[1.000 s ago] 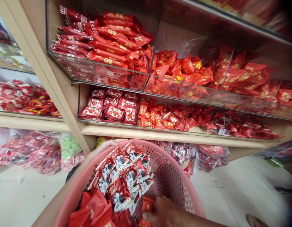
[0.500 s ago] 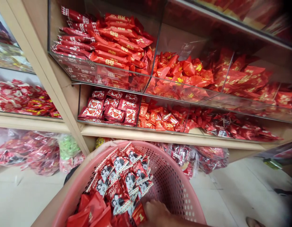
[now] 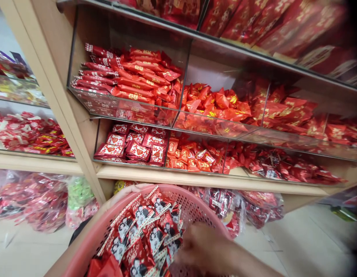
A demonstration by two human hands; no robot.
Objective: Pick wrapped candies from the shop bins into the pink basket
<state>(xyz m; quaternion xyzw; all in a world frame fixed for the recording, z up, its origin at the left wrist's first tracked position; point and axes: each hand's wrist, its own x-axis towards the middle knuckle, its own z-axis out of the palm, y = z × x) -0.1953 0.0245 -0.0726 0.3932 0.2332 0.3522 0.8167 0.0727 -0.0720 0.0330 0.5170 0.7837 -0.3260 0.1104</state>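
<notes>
A pink perforated basket fills the bottom middle of the head view. Many red packets with black-and-white couple pictures lie in its left and middle part, with plain red packets at the lower left. My left hand grips the far left rim, its fingers along the outer edge. Over the right part of the basket, beside the picture packets, is my right hand. It is blurred, and its fingertips and anything in them cannot be made out.
Shelves with clear-fronted bins hold red wrapped packets, heart-patterned packets and small red packets. Below the lowest shelf board, clear bags of packets rest on the tiled floor. A wooden upright divides the shelves at left.
My right hand has risen from deep in the basket and moved a little right, and more of its forearm shows. The view has tilted up, so the shelves appear lower.
</notes>
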